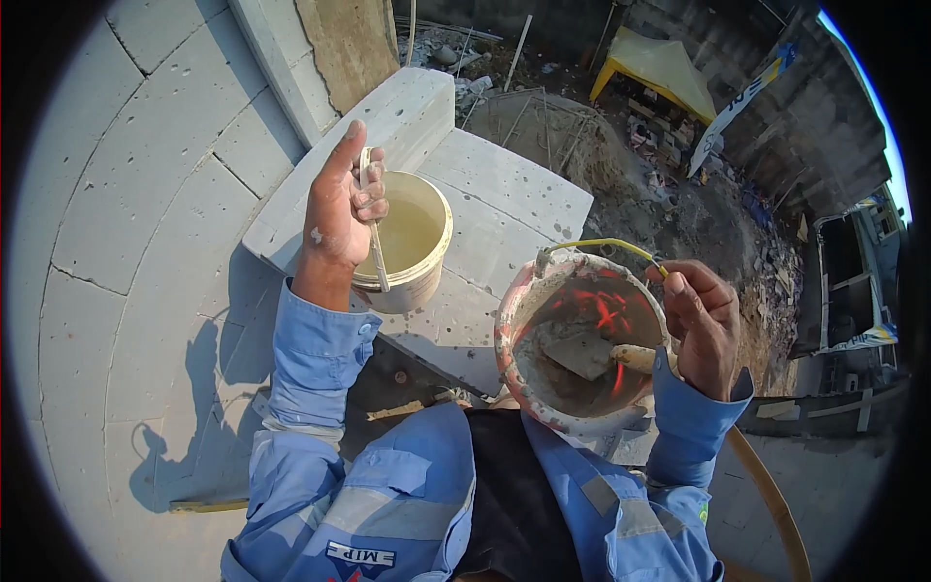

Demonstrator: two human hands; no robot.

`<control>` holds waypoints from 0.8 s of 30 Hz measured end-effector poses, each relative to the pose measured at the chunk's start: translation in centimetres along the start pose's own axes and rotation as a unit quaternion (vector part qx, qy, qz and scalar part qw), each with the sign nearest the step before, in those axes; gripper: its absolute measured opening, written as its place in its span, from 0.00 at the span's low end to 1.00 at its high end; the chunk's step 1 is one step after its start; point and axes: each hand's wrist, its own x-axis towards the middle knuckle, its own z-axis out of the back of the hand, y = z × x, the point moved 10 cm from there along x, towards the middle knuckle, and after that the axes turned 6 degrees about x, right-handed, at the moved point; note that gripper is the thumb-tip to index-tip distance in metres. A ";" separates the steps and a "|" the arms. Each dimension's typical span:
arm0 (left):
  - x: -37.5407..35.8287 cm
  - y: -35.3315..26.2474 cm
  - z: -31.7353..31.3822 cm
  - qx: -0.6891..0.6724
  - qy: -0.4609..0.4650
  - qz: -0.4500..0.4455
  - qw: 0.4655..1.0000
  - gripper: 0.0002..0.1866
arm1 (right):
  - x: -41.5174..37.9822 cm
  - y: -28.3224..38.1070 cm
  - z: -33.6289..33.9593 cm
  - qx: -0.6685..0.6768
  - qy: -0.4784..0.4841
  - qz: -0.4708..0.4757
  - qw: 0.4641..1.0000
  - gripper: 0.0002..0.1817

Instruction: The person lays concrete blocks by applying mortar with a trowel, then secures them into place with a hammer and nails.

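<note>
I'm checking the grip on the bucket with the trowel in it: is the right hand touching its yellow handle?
Touching. The head view shows the right hand pinching the yellow handle, with no gap between them.

Blue jacket [396,473], grey bands [393,511], MIP patch [361,557]

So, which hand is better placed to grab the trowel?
Probably the right hand: it's nearer the trowel, though it holds the yellow handle. The left hand is farther away, holding the white handle.
</note>
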 end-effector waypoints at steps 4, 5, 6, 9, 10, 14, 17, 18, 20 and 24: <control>6.4 2.9 -3.0 -0.019 0.014 0.007 1.000 0.39 | -1.9 -1.6 0.5 -0.024 0.003 -0.038 0.999 0.18; 7.6 3.8 -4.0 -0.020 0.009 0.018 1.000 0.41 | -2.3 -1.7 0.7 -0.032 0.002 -0.043 0.999 0.18; 8.5 4.4 -5.3 -0.021 0.012 0.015 1.000 0.41 | -2.8 -1.5 0.9 -0.033 0.001 -0.040 0.999 0.18; 11.4 5.4 -7.9 -0.003 -0.010 0.000 1.000 0.43 | -3.3 -1.1 0.8 -0.043 0.042 -0.037 0.997 0.17; 12.4 6.2 -8.3 -0.002 -0.009 -0.001 1.000 0.43 | -3.2 -1.3 0.7 -0.042 0.042 -0.037 0.998 0.17; 16.3 9.8 -8.9 0.080 0.006 0.018 0.997 0.40 | -1.6 -1.9 -2.6 -0.033 0.116 -0.033 0.992 0.15; 19.3 13.2 -7.1 0.123 0.014 0.024 0.992 0.33 | 0.2 -2.5 -5.2 -0.020 0.182 -0.027 0.983 0.15; 20.3 14.4 -5.7 0.158 0.008 0.009 0.987 0.32 | 0.5 -2.8 -6.4 -0.027 0.214 -0.034 0.976 0.15; 18.4 13.8 -4.0 0.315 0.032 0.025 0.948 0.39 | 1.7 -2.6 -8.3 -0.005 0.231 -0.009 0.973 0.15; 14.6 13.0 0.0 0.252 0.048 0.023 0.966 0.51 | 3.2 -4.6 -11.5 0.011 0.289 -0.016 0.957 0.15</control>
